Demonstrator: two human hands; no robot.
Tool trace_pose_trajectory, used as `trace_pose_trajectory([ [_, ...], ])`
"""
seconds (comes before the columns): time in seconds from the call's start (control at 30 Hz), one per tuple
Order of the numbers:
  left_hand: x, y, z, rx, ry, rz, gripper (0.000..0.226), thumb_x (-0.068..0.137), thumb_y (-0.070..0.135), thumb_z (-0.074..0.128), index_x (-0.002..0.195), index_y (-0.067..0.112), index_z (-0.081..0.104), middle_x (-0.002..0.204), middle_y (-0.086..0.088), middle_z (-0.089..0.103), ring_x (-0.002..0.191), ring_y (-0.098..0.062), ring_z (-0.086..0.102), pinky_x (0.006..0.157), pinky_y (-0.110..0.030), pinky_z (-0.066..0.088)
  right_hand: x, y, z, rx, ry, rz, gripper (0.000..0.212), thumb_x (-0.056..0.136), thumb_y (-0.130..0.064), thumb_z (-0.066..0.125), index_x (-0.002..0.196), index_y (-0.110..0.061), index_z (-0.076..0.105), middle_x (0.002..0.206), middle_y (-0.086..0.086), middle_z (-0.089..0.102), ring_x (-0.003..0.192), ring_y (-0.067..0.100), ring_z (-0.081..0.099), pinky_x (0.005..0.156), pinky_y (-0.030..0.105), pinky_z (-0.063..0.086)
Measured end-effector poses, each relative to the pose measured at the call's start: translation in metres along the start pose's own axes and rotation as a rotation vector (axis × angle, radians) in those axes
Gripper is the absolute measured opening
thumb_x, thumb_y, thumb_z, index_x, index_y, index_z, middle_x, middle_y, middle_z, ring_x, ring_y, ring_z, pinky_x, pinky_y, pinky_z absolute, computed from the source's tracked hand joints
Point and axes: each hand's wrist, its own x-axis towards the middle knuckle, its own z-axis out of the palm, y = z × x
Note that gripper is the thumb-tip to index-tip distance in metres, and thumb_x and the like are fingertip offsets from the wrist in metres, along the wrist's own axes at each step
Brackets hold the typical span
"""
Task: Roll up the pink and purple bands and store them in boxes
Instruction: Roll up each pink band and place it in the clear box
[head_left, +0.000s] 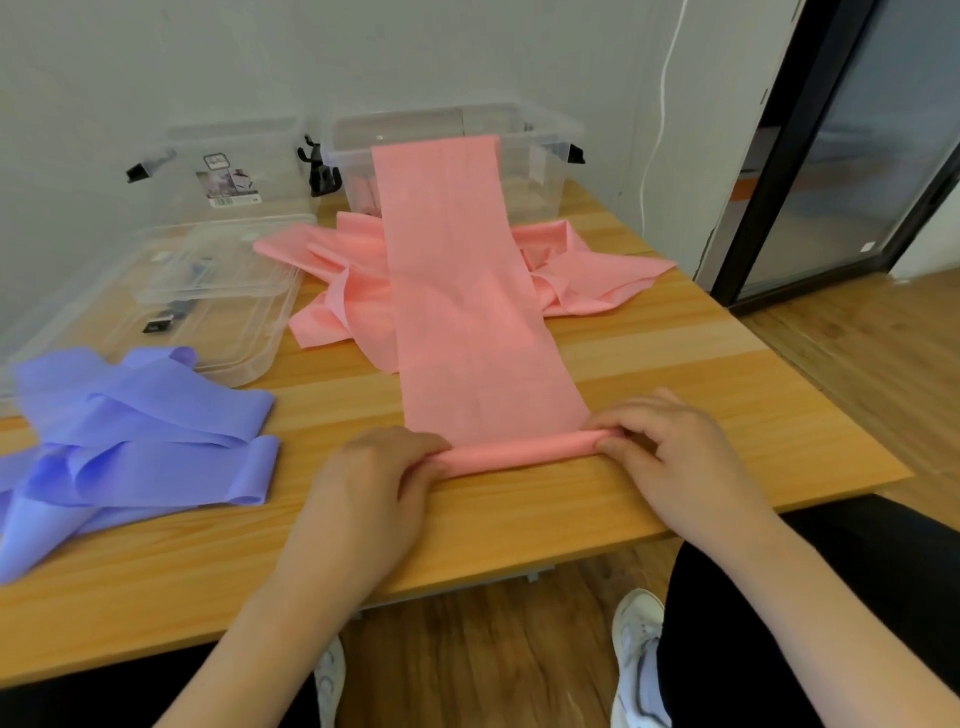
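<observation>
Currently we pinch the pink band (467, 312) at its rolled near end: left hand (371, 486) curled on the roll's left tip, right hand (675, 452) on the right tip. Band's far end drapes over the clear box (540, 156). Purple band (130, 441) lies loose left of the roll.

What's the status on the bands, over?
Left hand and right hand grip pink band roll ends. Far end draped over box. Purple band unrolled.
</observation>
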Motion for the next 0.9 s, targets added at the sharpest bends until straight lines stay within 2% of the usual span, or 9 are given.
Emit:
trace_pose_trajectory([
  [0.07, 0.001, 0.002, -0.001, -0.045, 0.036, -0.051, 0.019, 0.078, 0.02, 0.055, 0.089, 0.016, 0.07, 0.077, 0.004, 0.068, 0.062, -0.005, 0.051, 0.073, 0.002, 0.033, 0.002, -0.002, 0.004, 0.006, 0.0, 0.046, 0.021, 0.087, -0.014, 0.059, 0.086, -0.035, 0.06, 0.086, -0.021, 0.056, 0.088, -0.003, 0.047, 0.075, 0.003, 0.031],
  [0.13, 0.001, 0.002, -0.001, -0.043, 0.034, -0.058, 0.019, 0.08, 0.024, 0.052, 0.086, 0.017, 0.069, 0.078, 0.005, 0.066, 0.063, 0.0, 0.049, 0.068, -0.002, 0.034, 0.003, -0.002, 0.007, 0.027, 0.005, 0.112, 0.022, 0.087, -0.016, 0.059, 0.084, -0.036, 0.052, 0.089, -0.013, 0.055, 0.085, -0.004, 0.048, 0.07, 0.005, 0.034],
  [0.23, 0.0, 0.001, 0.0, 0.019, 0.025, -0.091, 0.023, 0.087, 0.029, 0.054, 0.096, 0.018, 0.072, 0.107, 0.002, 0.065, 0.095, -0.014, 0.059, 0.083, -0.018, 0.037, 0.004, -0.003, 0.007, -0.019, 0.056, 0.159, 0.015, 0.087, -0.02, 0.059, 0.087, -0.034, 0.054, 0.092, -0.012, 0.056, 0.087, 0.001, 0.05, 0.068, 0.008, 0.032],
  [0.3, -0.002, 0.007, 0.001, 0.032, -0.018, -0.139, 0.032, 0.092, 0.028, 0.053, 0.121, 0.02, 0.061, 0.134, 0.004, 0.051, 0.123, -0.016, 0.047, 0.099, -0.017, 0.027, 0.003, -0.009, 0.005, -0.034, 0.032, 0.156, 0.019, 0.091, -0.021, 0.053, 0.109, -0.027, 0.059, 0.108, -0.014, 0.055, 0.105, 0.003, 0.047, 0.078, 0.007, 0.029],
  [0.37, -0.007, 0.016, 0.006, -0.028, -0.081, -0.127, 0.049, 0.094, 0.031, 0.045, 0.141, 0.022, 0.035, 0.146, 0.011, 0.03, 0.138, -0.009, 0.024, 0.104, -0.011, 0.008, 0.0, -0.019, 0.008, 0.027, -0.08, 0.154, 0.039, 0.096, -0.024, 0.042, 0.136, -0.026, 0.042, 0.128, -0.022, 0.037, 0.119, -0.007, 0.03, 0.096, 0.006, 0.019],
  [0.47, -0.01, 0.028, 0.013, -0.047, -0.101, -0.12, 0.053, 0.096, 0.031, 0.041, 0.145, 0.025, 0.021, 0.14, 0.017, 0.025, 0.139, -0.008, 0.02, 0.106, -0.013, 0.011, -0.003, -0.026, 0.015, 0.118, -0.169, 0.138, 0.047, 0.098, -0.023, 0.038, 0.142, -0.033, 0.026, 0.131, -0.029, 0.019, 0.121, -0.014, 0.015, 0.101, 0.003, 0.01],
  [0.57, -0.006, 0.017, 0.012, -0.017, -0.042, -0.109, 0.031, 0.087, 0.013, 0.058, 0.118, 0.018, 0.058, 0.129, 0.003, 0.051, 0.115, -0.019, 0.051, 0.09, -0.018, 0.035, -0.001, -0.016, 0.009, 0.129, -0.109, 0.137, 0.035, 0.092, -0.014, 0.051, 0.121, -0.035, 0.049, 0.122, -0.027, 0.041, 0.112, -0.012, 0.035, 0.086, -0.008, 0.019],
  [0.67, -0.002, 0.004, 0.007, 0.012, 0.036, -0.064, 0.015, 0.082, 0.015, 0.062, 0.092, 0.018, 0.071, 0.099, 0.004, 0.058, 0.09, -0.017, 0.05, 0.076, -0.017, 0.034, -0.001, -0.01, 0.004, 0.055, -0.073, 0.075, 0.024, 0.085, -0.01, 0.06, 0.09, -0.034, 0.059, 0.097, -0.023, 0.054, 0.096, -0.005, 0.048, 0.083, -0.002, 0.027],
  [0.9, 0.005, 0.003, -0.007, -0.209, 0.036, -0.159, 0.023, 0.079, 0.015, 0.07, 0.094, 0.028, 0.058, 0.08, 0.017, 0.056, 0.079, 0.007, 0.051, 0.066, -0.002, 0.036, 0.001, -0.005, 0.008, 0.063, 0.05, 0.163, 0.02, 0.084, -0.018, 0.062, 0.083, -0.036, 0.054, 0.089, -0.011, 0.055, 0.082, -0.002, 0.049, 0.068, 0.003, 0.034],
])
